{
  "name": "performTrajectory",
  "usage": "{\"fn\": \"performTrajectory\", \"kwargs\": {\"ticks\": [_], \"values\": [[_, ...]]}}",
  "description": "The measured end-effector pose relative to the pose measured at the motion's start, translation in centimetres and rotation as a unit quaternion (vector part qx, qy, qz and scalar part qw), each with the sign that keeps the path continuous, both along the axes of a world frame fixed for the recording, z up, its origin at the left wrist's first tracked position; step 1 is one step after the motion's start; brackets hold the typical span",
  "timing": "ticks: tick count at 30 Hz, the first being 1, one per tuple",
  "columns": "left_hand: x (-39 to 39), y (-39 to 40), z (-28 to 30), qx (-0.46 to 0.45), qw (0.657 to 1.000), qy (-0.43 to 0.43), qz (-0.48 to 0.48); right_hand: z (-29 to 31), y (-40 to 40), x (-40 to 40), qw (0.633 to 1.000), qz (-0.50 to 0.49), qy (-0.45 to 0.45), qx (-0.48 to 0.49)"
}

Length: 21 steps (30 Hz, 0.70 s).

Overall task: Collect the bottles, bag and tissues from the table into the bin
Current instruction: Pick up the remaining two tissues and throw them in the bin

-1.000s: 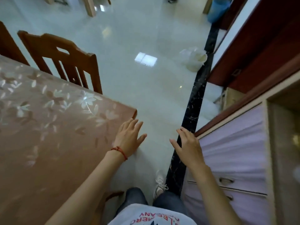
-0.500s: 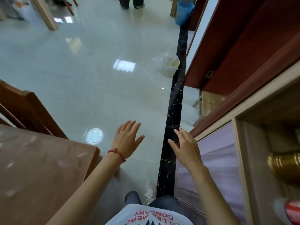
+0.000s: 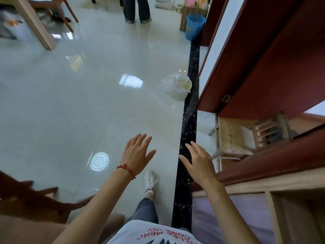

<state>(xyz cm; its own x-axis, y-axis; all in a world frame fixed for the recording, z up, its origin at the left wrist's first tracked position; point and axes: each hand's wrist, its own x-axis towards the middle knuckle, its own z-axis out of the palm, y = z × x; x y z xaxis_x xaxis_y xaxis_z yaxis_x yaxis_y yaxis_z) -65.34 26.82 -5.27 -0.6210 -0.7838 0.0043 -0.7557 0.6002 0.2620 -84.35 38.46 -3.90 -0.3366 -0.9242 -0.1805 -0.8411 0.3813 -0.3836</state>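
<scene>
- Both hands are empty: left hand [image 3: 136,154] spread flat with its fingers fanned, right hand [image 3: 199,162] loosely extended, fingers relaxed, each held out ahead at about waist height, palms down.
- Beneath them lies glossy tiled floor [image 3: 70,103]; one white sneaker [image 3: 150,181] is stepping forward.
- Farther ahead, a pale bin lined with a thin plastic bag [image 3: 177,87] stands by the black floor strip [image 3: 189,120], well apart from the hands.
- Only a table corner [image 3: 26,229] shows at lower left (no bottles or tissues visible).
- Judging by the liner, it is flimsy and slippery; the bin's stiff rim seems the better place to grasp.
</scene>
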Motion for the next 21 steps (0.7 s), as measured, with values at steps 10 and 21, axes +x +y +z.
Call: {"fn": "performTrajectory", "kwargs": {"ticks": [10,21], "values": [[-3.9,-17.3,0.3,0.006,1.0,-0.016,-0.004,0.8,-16.8,-4.3,1.0,-0.018,0.014,0.003],[-6.9,-29.7,-0.3,0.002,0.999,-0.03,0.036,0.3,-31.3,-9.0,1.0,0.015,0.003,0.019]]}}
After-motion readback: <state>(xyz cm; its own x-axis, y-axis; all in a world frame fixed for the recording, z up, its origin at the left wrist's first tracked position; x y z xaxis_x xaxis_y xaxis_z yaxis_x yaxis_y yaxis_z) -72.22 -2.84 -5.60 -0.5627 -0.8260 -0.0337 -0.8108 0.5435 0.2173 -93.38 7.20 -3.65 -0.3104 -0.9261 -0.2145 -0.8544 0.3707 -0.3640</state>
